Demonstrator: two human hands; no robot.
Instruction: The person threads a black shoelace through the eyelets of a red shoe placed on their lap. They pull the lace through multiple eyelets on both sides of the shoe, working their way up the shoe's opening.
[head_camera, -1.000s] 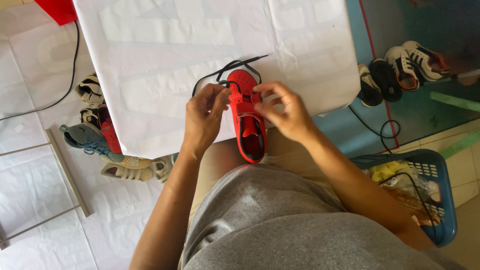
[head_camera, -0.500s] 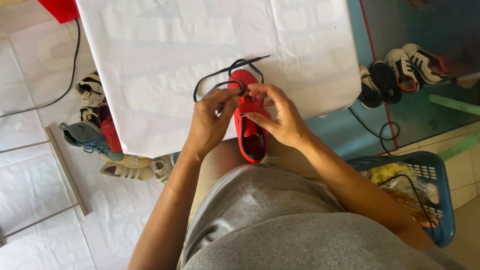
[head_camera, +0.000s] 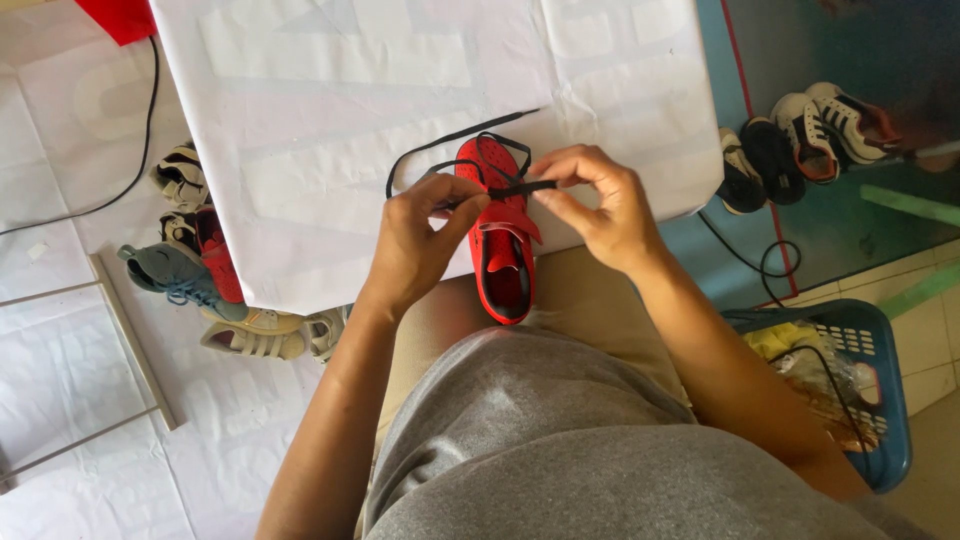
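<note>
Hands (head_camera: 420, 240) lace red shoe (head_camera: 500, 230) over white-covered table (head_camera: 320, 110).

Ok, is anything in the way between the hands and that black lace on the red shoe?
Nothing visible. The left hand and right hand both already pinch the black lace, stretched across the red shoe. The shoe lies at the white table edge, over the lap, with nothing covering it.

Grey short-sleeved top (head_camera: 560, 450) of soft, creased fabric, tan trousers (head_camera: 590, 300) seen over the lap, both forearms bare from the elbow down, left hand (head_camera: 415, 240) and right hand (head_camera: 605, 205) bare, no gloves, rings or watch seen
</note>
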